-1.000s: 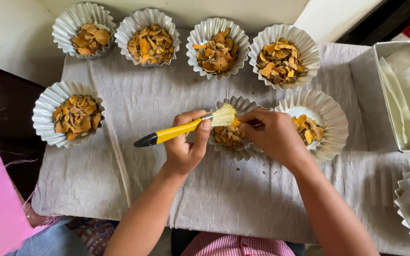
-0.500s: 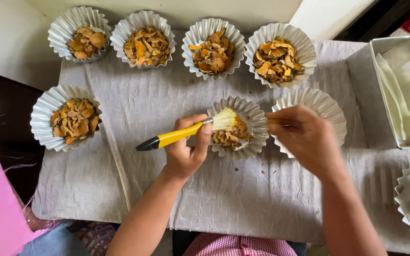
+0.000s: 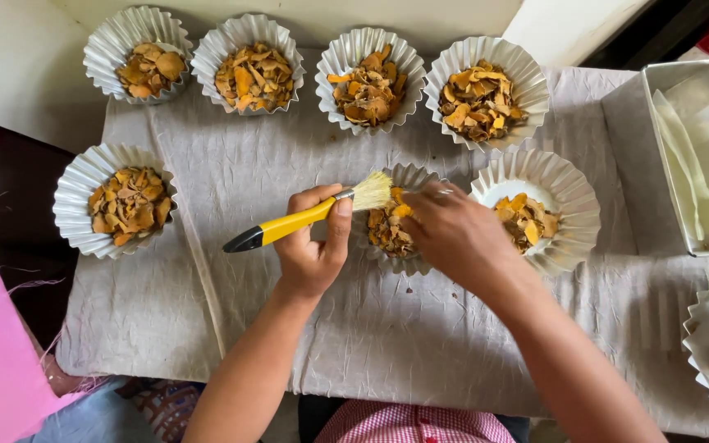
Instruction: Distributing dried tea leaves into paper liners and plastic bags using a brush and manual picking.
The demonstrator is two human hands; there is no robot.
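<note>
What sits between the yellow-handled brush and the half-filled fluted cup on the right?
In the head view, a fluted foil cup of orange-brown chips, partly covered by the right hand.

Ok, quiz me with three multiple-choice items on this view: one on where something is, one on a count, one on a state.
1. Where are the bristles of the brush?
A. Over the middle cup
B. In the metal tray
C. On the bare cloth

2. How many filled fluted cups stand in the back row?
A. Two
B. Four
C. Six

3. What is the left hand doing?
A. Lying flat and open
B. Gripping the yellow handle
C. Holding a cup up

Answers:
1. A: the pale bristles lie at the rim of the middle cup, which the right hand partly covers.
2. B: four cups of orange-brown flakes line the far edge, from the back-left cup rightward.
3. B: its fingers wrap the handle.
</note>
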